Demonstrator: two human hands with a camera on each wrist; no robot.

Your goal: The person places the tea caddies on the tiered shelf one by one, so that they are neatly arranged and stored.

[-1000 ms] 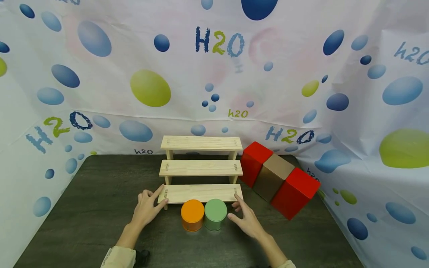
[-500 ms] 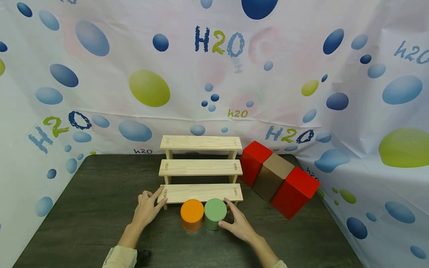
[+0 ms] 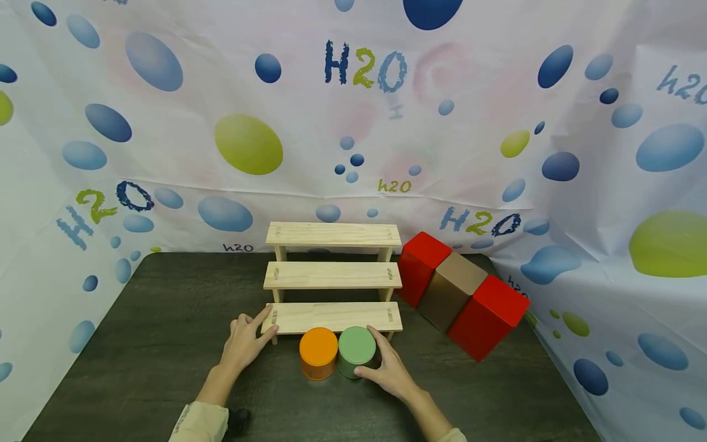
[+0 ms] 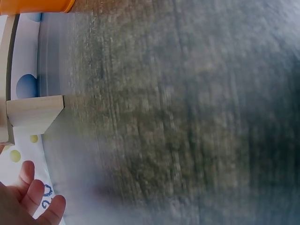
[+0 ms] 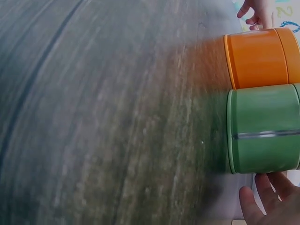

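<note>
A three-tier wooden step shelf [image 3: 337, 316] stands at the middle of the table. My left hand [image 3: 241, 344] holds the left end of its lowest board between forefinger and thumb; its other fingers [image 4: 33, 192] hang beside the board in the left wrist view. In front of the shelf, a round orange tin [image 3: 318, 353] and a round green tin [image 3: 356, 350] stand upright side by side, both lidded. My right hand [image 3: 389, 371] curves round the right side of the green tin, forefinger behind and thumb in front. Where the thumb meets the tin is partly hidden.
Two red boxes [image 3: 488, 316] with a brown-gold box [image 3: 452, 288] between them form a slanted row right of the shelf. A patterned white sheet [image 3: 353, 123] rises behind the dark table [image 3: 138, 344] and along both sides.
My right hand has moved left from the right end of the lowest board to the green tin and closed round it. The left hand keeps its place; the tins stand still.
</note>
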